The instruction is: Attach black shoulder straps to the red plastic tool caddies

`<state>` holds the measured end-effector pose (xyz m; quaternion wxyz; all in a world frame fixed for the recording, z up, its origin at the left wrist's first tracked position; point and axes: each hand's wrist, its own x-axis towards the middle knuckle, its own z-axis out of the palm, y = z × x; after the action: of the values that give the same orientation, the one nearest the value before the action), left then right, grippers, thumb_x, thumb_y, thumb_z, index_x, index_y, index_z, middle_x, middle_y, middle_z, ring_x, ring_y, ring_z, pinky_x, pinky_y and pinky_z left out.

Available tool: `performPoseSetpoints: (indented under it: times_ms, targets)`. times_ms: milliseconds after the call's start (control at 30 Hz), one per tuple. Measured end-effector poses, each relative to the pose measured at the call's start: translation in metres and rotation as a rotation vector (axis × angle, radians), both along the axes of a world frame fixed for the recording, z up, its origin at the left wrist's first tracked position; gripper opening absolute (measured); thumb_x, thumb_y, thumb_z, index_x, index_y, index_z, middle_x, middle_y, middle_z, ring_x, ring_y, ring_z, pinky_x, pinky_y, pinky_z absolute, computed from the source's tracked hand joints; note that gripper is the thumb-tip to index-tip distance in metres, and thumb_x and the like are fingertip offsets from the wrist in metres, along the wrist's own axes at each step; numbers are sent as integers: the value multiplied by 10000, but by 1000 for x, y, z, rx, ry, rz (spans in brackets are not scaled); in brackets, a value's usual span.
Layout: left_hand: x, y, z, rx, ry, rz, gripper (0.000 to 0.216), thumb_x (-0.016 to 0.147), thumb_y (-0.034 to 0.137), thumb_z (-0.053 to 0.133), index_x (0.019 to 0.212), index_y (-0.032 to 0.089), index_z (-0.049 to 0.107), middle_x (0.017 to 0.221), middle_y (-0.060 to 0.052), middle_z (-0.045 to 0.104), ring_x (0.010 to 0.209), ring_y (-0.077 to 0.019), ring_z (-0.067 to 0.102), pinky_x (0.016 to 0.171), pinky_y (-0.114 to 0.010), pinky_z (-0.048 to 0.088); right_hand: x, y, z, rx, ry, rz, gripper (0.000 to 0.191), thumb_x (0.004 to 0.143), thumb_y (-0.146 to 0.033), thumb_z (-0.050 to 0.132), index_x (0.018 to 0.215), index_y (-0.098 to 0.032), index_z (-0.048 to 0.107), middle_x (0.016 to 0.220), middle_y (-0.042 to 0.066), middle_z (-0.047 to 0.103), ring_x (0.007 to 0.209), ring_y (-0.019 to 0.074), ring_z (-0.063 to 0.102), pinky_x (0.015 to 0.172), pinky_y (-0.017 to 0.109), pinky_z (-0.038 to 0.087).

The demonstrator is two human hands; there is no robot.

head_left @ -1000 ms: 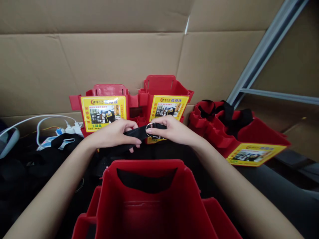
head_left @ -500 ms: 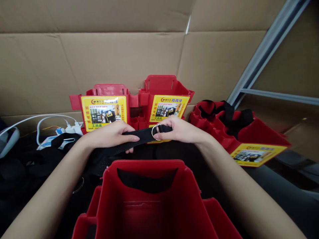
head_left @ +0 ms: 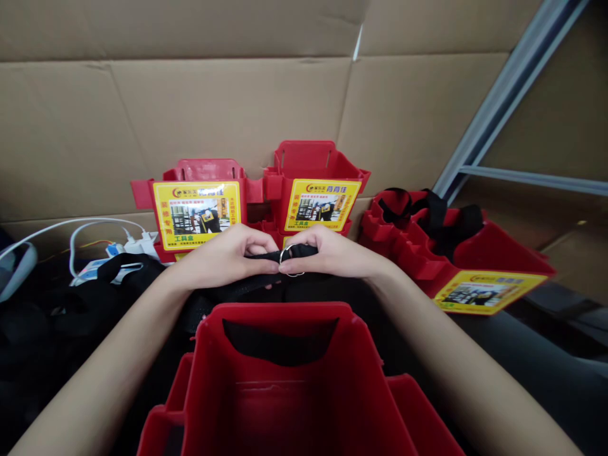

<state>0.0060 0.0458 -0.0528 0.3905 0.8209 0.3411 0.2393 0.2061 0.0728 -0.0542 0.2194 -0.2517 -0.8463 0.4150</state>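
Observation:
My left hand [head_left: 232,256] pinches a black webbing strap [head_left: 263,256] between thumb and fingers. Close against it, my right hand [head_left: 323,253] grips the same strap's end where it passes through metal rings [head_left: 286,253]. The two thumbs nearly touch at the rings. Below the hands, nearest to me, stands an open red plastic tool box [head_left: 280,405] with side pockets. A black strap loop [head_left: 280,345] crosses the inside of its far wall. Part of the held strap is hidden by my fingers.
More red tool boxes [head_left: 304,166] with yellow labels stand against the cardboard wall [head_left: 228,114]. To the right, another red box [head_left: 503,253] has black straps over it. At left lie a power strip [head_left: 142,244] with white cables and a heap of black straps [head_left: 61,329]. A metal frame [head_left: 503,95] slants at right.
My left hand has slid right along the strap, up to the rings. My right hand has shifted slightly left, so both hands now meet. The near box stays put.

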Motion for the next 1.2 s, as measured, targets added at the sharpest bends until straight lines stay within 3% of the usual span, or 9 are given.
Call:
performPoseSetpoints:
  times_ms: [167, 400, 567, 667, 767, 900, 1000, 1100, 1200]
  targets:
    - [6, -4, 1, 101, 2, 30, 151, 733, 240, 609, 652, 130, 546, 497, 70, 392, 444, -34, 325, 395, -139, 235, 0, -4, 2, 33, 37, 35, 194, 733, -275, 614, 650, -110, 555, 597, -35, 486, 556, 51, 415, 524, 184, 331]
    - [2, -7, 6, 151, 64, 3, 251, 785, 329, 542, 625, 143, 491, 523, 55, 325, 477, -56, 288, 417, -173, 227, 3, -6, 5, 123, 21, 113, 111, 744, -227, 591, 735, -122, 559, 696, -10, 506, 670, 79, 472, 591, 187, 385]
    - [0, -7, 6, 222, 149, 34, 251, 818, 343, 492, 680, 139, 539, 532, 42, 384, 489, -65, 331, 434, -181, 251, 1, -6, 3, 22, -61, 75, 199, 796, -292, 529, 895, -123, 564, 761, 32, 610, 519, 58, 457, 423, 173, 334]
    - [1, -3, 4, 279, 155, 127, 242, 815, 337, 502, 688, 137, 551, 538, 38, 425, 496, -64, 369, 449, -171, 284, 2, -5, 4, 18, -57, -5, 223, 790, -313, 544, 875, -112, 588, 646, 9, 605, 435, 39, 401, 405, 179, 300]
    - [-4, 1, 4, 207, 118, 176, 223, 791, 356, 542, 737, 144, 585, 549, 37, 486, 488, -62, 423, 432, -152, 306, 7, -1, 8, 22, -22, -120, 227, 748, -318, 600, 838, -110, 614, 537, -30, 538, 425, 38, 382, 413, 186, 273]
    - [-25, 7, 10, -42, 89, 207, 250, 747, 407, 596, 820, 169, 627, 633, 19, 610, 487, -78, 522, 409, -145, 368, 17, 12, 10, 1, 231, -286, 197, 710, -296, 652, 777, -113, 615, 510, -50, 480, 467, 42, 400, 472, 192, 307]
    - [-31, 11, 9, -109, 50, 198, 255, 754, 399, 594, 879, 182, 637, 727, 6, 659, 565, -101, 584, 461, -157, 433, 13, 18, 6, -114, 551, -362, 187, 696, -277, 666, 803, -135, 608, 644, -30, 541, 524, 39, 444, 527, 183, 370]
    - [-15, 15, -3, -76, -19, 37, 220, 799, 308, 553, 978, 196, 615, 945, -7, 663, 788, -120, 616, 667, -194, 490, -3, 13, 0, -247, 821, -357, 200, 687, -263, 667, 843, -174, 579, 821, -9, 583, 701, 70, 544, 663, 194, 450]
    - [12, 17, -22, -34, -136, -123, 237, 802, 208, 542, 1030, 169, 592, 1072, -28, 625, 970, -138, 573, 877, -262, 438, -18, 2, -2, -302, 930, -346, 189, 723, -255, 619, 882, -215, 525, 817, -22, 568, 807, 101, 572, 763, 241, 478]
